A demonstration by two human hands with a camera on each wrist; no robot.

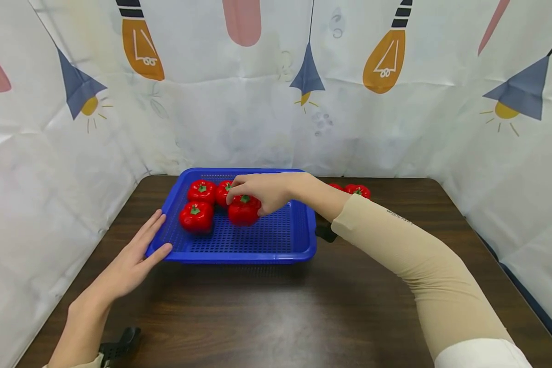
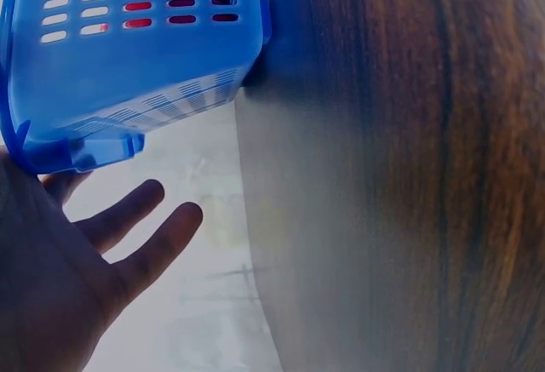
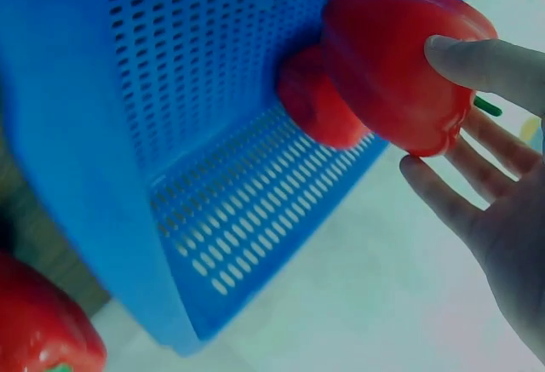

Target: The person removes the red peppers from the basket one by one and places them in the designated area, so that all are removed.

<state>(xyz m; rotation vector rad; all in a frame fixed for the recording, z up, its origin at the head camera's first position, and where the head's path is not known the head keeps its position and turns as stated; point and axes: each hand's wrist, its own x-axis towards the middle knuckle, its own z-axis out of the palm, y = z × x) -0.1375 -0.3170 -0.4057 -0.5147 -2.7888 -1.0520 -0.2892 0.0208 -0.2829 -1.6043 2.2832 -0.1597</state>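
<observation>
A blue plastic basket (image 1: 257,245) with slotted walls stands on the table, several red bell peppers with green stems in its left part. My right hand (image 1: 269,191) reaches in from the right and holds one red bell pepper (image 1: 244,212) from above. In the right wrist view the thumb lies on the side of that bell pepper (image 3: 392,57), fingers around its stem end, and another pepper (image 3: 315,104) shows beyond it. At the basket's left rim rests my left hand (image 1: 135,260), fingers extended; the left wrist view shows them spread beside the basket's outer wall (image 2: 136,65).
More red peppers (image 1: 357,190) sit on the table right of the basket, partly hidden behind the right arm. The dark wooden table (image 1: 276,312) extends in front of the basket. A printed white curtain (image 1: 239,122) hangs behind and along the sides.
</observation>
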